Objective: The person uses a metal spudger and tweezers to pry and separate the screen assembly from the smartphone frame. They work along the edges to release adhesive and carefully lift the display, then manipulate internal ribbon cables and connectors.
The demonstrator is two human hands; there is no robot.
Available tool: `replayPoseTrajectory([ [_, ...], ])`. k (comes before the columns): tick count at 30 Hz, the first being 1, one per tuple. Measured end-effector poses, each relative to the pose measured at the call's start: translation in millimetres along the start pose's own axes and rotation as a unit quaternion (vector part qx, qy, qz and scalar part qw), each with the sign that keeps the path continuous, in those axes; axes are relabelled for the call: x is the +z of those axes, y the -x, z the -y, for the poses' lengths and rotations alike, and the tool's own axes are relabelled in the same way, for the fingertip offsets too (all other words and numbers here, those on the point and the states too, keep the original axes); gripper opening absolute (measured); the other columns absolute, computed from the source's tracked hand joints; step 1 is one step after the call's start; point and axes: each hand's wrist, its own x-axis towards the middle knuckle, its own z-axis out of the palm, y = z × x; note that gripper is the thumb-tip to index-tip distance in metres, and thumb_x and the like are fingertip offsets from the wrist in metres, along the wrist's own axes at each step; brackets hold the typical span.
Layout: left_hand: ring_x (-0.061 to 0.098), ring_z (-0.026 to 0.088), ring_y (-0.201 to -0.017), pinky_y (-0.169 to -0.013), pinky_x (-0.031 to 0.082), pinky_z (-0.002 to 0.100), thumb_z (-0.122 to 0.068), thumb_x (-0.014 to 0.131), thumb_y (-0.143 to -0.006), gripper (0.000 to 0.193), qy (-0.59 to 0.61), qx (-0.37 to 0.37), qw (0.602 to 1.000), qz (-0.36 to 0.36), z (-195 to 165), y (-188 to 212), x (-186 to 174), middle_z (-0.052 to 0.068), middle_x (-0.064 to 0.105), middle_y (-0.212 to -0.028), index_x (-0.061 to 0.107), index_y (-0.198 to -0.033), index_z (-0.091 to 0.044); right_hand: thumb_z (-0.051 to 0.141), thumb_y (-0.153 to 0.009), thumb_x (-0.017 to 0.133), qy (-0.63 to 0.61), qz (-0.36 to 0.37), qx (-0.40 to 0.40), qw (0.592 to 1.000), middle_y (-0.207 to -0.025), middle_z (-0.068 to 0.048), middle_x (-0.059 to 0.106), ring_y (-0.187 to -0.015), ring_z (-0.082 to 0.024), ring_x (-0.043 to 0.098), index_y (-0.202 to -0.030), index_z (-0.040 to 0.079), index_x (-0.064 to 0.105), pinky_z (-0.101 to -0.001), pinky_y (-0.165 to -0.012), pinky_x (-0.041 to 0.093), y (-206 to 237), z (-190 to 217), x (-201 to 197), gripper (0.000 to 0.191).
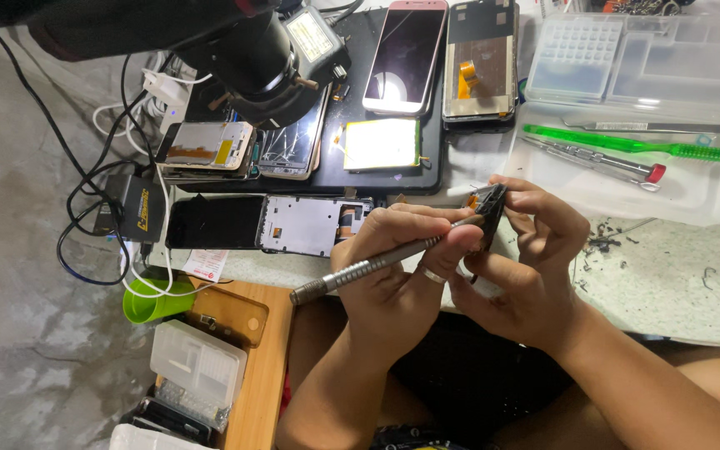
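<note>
My left hand (pixel 393 275) grips a slim metal screwdriver (pixel 360 271), its tip pointing up and right into a small dark phone part (pixel 487 210). My right hand (pixel 535 250) pinches that part between thumb and fingers, just above the table's front edge. A ring sits on one finger of my left hand. The screwdriver's tip is hidden behind the part and my fingers.
Several opened phones and frames (pixel 310 225) lie behind my hands, with a pink phone (pixel 406 54) further back. A white tray (pixel 702 196) holds a green toothbrush (pixel 627 143) and a red-tipped screwdriver (pixel 602 161). A microscope (pixel 268 62) hangs at top left above tangled cables (pixel 102 208). A green cup (pixel 156 302) sits low left.
</note>
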Motion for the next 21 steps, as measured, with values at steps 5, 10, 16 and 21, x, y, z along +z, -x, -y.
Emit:
replayPoseTrajectory([
  [5,0.077,0.021,-0.095,-0.081,0.064,0.027,-0.002,0.078,-0.101,0.016,-0.083,0.054,0.995,0.008,-3.6,-1.9,2.1,0.016,0.075,-0.106,0.063,-0.105,0.001,0.01,-0.087,0.084,0.043,0.012,0.027,0.999,-0.141,-0.019,0.022,-0.131,-0.037,0.048,-0.114,0.016,0.061,-0.0566,-0.121,0.046,1.7,3.2,2.2,0.035],
  [10,0.078,0.03,-0.099,-0.083,0.065,0.032,-0.007,0.082,-0.1,0.023,-0.275,0.196,0.94,0.041,-12.2,-4.7,4.7,0.017,0.072,-0.108,0.061,-0.105,-0.001,0.01,-0.088,0.079,0.007,0.0,0.054,0.999,-0.143,-0.022,0.025,-0.136,-0.043,0.044,-0.102,0.01,0.063,-0.0506,-0.118,0.051,3.8,7.4,6.6,0.02],
  [16,0.079,0.027,-0.101,-0.088,0.067,0.031,-0.01,0.081,-0.1,0.021,-0.192,0.128,0.973,0.029,-10.0,-7.7,2.9,0.017,0.074,-0.113,0.063,-0.106,-0.001,0.012,-0.089,0.082,0.018,0.008,0.047,0.999,-0.147,-0.021,0.024,-0.136,-0.039,0.047,-0.102,0.009,0.066,-0.0472,-0.116,0.051,3.8,7.7,3.5,0.02],
  [21,0.079,0.025,-0.102,-0.087,0.067,0.03,-0.007,0.081,-0.098,0.019,-0.157,0.096,0.982,0.032,-8.6,-6.7,-3.7,0.017,0.076,-0.107,0.063,-0.104,-0.002,0.006,-0.087,0.085,-0.005,-0.004,0.028,1.0,-0.147,-0.021,0.027,-0.132,-0.037,0.054,-0.09,0.003,0.066,-0.0451,-0.113,0.056,0.4,8.2,5.1,0.02],
])
